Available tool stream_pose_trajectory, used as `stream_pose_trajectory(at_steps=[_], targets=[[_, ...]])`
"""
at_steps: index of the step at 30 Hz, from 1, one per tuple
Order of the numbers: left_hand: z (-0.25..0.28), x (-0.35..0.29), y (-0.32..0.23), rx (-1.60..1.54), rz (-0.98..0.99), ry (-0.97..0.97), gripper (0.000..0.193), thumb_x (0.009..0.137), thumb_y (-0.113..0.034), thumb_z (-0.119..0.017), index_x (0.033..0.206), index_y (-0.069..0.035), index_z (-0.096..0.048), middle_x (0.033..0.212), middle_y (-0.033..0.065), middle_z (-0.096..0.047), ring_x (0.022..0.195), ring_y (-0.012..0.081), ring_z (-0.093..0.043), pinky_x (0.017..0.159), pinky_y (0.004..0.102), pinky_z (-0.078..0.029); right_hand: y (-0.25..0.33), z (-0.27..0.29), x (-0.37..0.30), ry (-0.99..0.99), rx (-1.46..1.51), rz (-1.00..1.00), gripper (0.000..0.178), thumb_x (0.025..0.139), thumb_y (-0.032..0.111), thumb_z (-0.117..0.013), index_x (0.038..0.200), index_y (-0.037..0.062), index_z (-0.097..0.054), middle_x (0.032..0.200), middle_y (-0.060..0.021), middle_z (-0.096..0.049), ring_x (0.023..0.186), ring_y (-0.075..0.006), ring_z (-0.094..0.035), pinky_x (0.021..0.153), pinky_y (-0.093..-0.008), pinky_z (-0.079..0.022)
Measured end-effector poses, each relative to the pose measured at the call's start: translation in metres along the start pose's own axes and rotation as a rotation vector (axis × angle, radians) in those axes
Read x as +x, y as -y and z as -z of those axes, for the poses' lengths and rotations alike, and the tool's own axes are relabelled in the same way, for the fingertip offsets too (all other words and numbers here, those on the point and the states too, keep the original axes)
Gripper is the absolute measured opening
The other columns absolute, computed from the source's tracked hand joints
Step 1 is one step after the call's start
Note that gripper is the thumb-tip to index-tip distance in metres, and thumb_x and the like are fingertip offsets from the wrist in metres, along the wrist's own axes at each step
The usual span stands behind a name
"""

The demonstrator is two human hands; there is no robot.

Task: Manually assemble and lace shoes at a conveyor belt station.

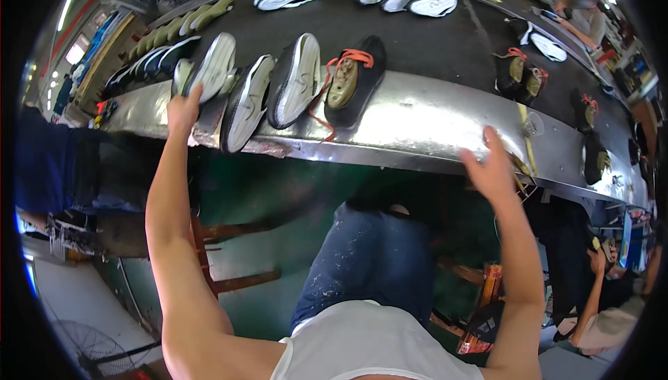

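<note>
My left hand is closed on the near end of a shoe whose pale underside faces up, at the left of the bench edge. Just right of it lie two more upturned shoes, one white-bottomed shoe tilted over the metal edge and a larger white-bottomed shoe. Beside these rests a dark shoe with an olive tongue and orange laces; one lace end hangs onto the metal. My right hand hovers by the bench's front edge with its fingers spread, holding nothing.
The bench has a dark belt and a shiny metal border. Rows of olive shoes stand far left; laced shoes sit at right. Wooden stool legs are below. Other people work at the right.
</note>
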State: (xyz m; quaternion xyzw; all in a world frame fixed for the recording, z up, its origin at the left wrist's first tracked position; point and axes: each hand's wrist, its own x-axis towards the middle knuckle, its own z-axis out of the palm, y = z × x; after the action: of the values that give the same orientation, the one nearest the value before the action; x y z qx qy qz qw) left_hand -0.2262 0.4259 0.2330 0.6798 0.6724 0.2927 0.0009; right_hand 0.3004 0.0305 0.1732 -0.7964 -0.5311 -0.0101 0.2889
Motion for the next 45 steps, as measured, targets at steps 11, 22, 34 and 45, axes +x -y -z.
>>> stream_pose_trajectory(at_steps=[11,22,34,45], targets=[[0.022,-0.134,-0.076,-0.869,-0.202,0.128,0.032,0.097,-0.023,-0.061,0.114,0.003,-0.064,0.111,0.0179,-0.067,0.099,0.0260,-0.067,0.087,0.0356,-0.053,0.212,-0.119,0.128,0.180,0.537,-0.477,0.117,0.067,0.036,-0.082,0.151,-0.0052,-0.012,0.151,-0.0342,-0.024,0.139,-0.0448,-0.032,0.114,-0.0479,-0.032],[0.001,-0.398,-0.186,-1.715,0.815,1.384,0.076,0.095,-0.068,-0.041,0.135,-0.004,-0.049,0.122,0.0141,-0.064,0.109,0.0284,-0.064,0.098,0.0464,-0.050,0.124,-0.030,-0.215,0.324,0.630,0.219,0.112,0.072,0.022,-0.079,0.156,0.0045,-0.007,0.153,-0.0243,-0.024,0.147,-0.0305,-0.022,0.116,-0.0441,-0.027],[-0.053,-0.436,-0.148,-0.285,0.342,1.582,0.070,0.095,-0.064,-0.045,0.111,0.001,-0.067,0.097,0.0133,-0.071,0.081,0.0291,-0.070,0.080,0.0449,-0.056,0.063,-0.062,-0.279,0.245,0.535,0.021,0.010,0.088,0.004,-0.067,0.097,0.0057,-0.064,0.129,-0.0132,-0.055,0.117,-0.0270,-0.055,0.098,-0.0392,-0.043],[-0.028,-0.396,-0.114,-0.788,0.584,1.423,0.045,0.098,-0.047,-0.057,0.084,-0.005,-0.060,0.069,0.0047,-0.059,0.061,0.0162,-0.060,0.052,0.0323,-0.048,0.070,-0.005,-0.207,0.241,1.893,-0.676,0.046,0.107,0.039,-0.034,0.067,0.0157,-0.037,0.058,0.0024,-0.032,0.056,-0.0157,-0.039,0.066,-0.0359,-0.042]])
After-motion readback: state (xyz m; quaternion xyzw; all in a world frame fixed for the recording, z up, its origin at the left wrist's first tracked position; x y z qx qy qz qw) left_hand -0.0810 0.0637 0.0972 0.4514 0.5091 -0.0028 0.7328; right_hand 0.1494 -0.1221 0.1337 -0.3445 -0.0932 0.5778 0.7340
